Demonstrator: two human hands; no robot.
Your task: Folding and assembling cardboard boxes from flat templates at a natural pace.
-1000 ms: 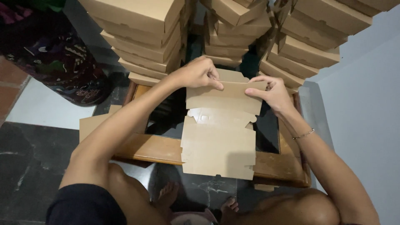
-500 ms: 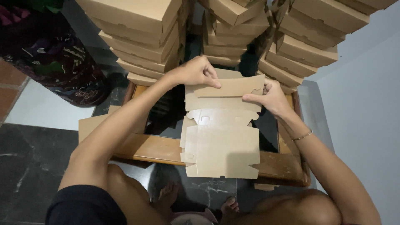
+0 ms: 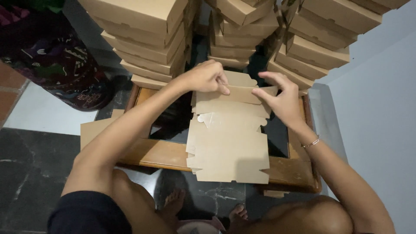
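Sitting at a low wooden tabletop (image 3: pixel 156 154), the person works a flat brown cardboard box blank (image 3: pixel 229 143) lying across it. To the left of the left hand (image 3: pixel 207 77) lies a patterned dark cloth bundle (image 3: pixel 52 65), with another flat piece of cardboard (image 3: pixel 97 130) nearer. That hand is nearly closed, pinching the far flap of the blank between thumb and fingers. Just beside it, the right hand (image 3: pixel 281 102) presses the same flap with fingers half curled and thumb under the edge. Only this far flap is folded up; the side and near panels lie flat, so most of the folding is left. Beyond both hands rise stacks of finished boxes (image 3: pixel 147 39).
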